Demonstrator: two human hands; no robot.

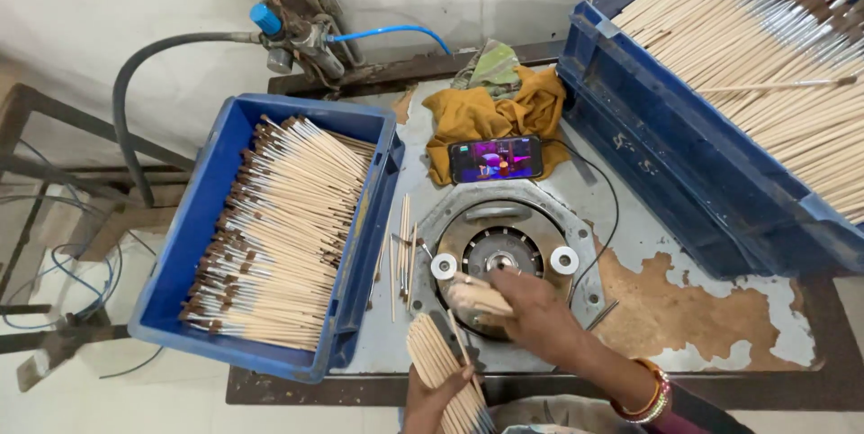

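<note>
A worn grey metal worktable (630,236) with rusty bare patches fills the middle of the view. On its right far side a large blue plastic crate (666,155) sits tilted, packed with pale wooden brush handles that run from near right up to far left, metal ferrules at the far ends. On the left a second blue plastic crate (193,227) overhangs the table edge, holding finished brushes laid in rows, their brown bristle tips toward the left and their handles toward the right. Between the two crates, at the far side, lies a crumpled mustard-yellow cloth (486,115), and a smartphone with a lit screen (496,159) rests on its near edge. Near of the phone is a round metal machine plate (504,250) set into the table, with two small white rollers on its rim. A few loose wooden sticks (402,245) lie just left of the plate, close to the left crate's wall.

The right hand (531,308) reaches from the near right across the plate, its fingers pinched around a few wooden sticks held over the plate's near left edge, their long axis running left to right. The left hand (432,398), at the near edge, is closed around a thick fanned bundle of wooden brush handles (441,366), which points from near right up to far left, just near of the plate.
</note>
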